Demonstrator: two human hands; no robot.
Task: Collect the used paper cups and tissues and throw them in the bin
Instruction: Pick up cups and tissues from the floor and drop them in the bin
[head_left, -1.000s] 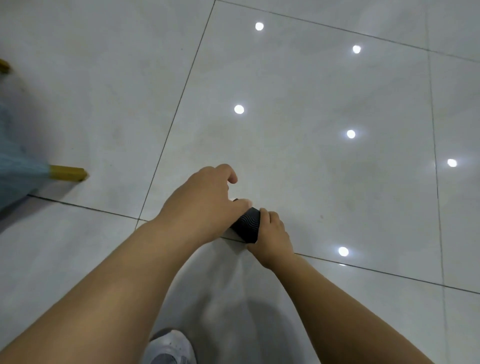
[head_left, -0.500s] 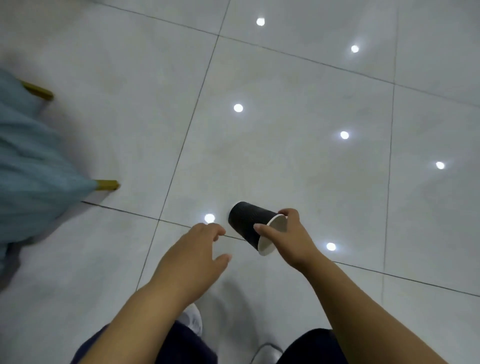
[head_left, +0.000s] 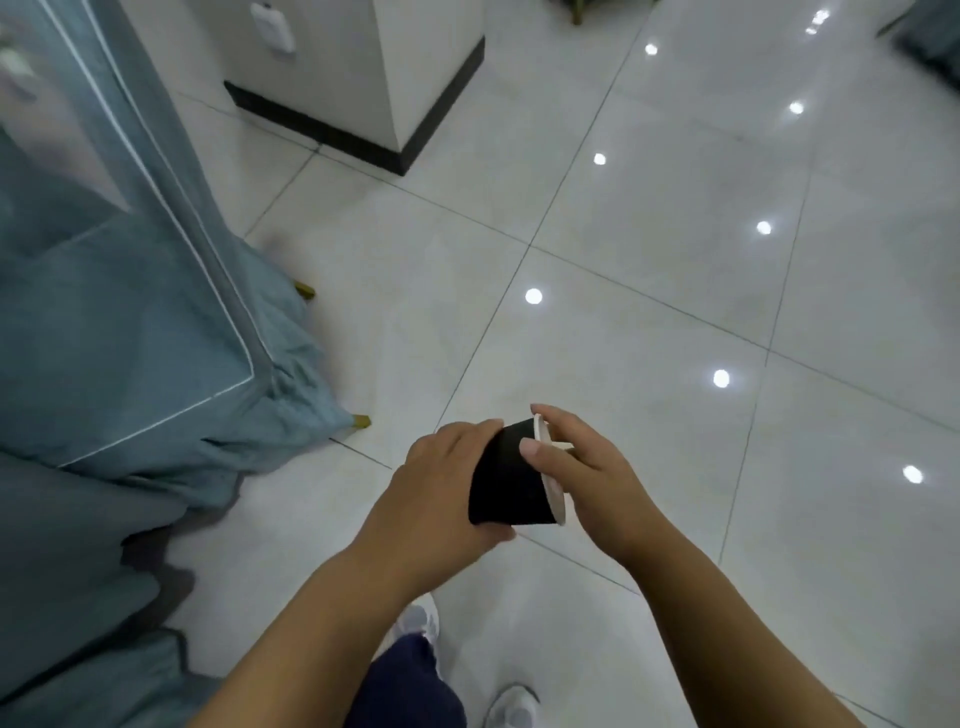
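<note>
A black paper cup (head_left: 511, 480) with a white rim lies on its side in the air, its mouth pointing right. My left hand (head_left: 441, 499) wraps around its base end from the left. My right hand (head_left: 582, 467) pinches the white rim, thumb on the cup's black wall and fingers over the mouth. What is inside the cup is hidden by my fingers. No bin or tissue shows in this view.
A table draped in blue-grey cloth (head_left: 119, 338) with gold leg tips fills the left side. A white pillar with a black base (head_left: 363, 88) stands at the top. Glossy white floor tiles (head_left: 675, 291) stretch to the right. My white shoes (head_left: 511, 706) are below.
The view has risen from the floor, bringing the table and pillar into sight. My left hand, open and apart half a second ago, now grips the cup's base; the right still holds the rim.
</note>
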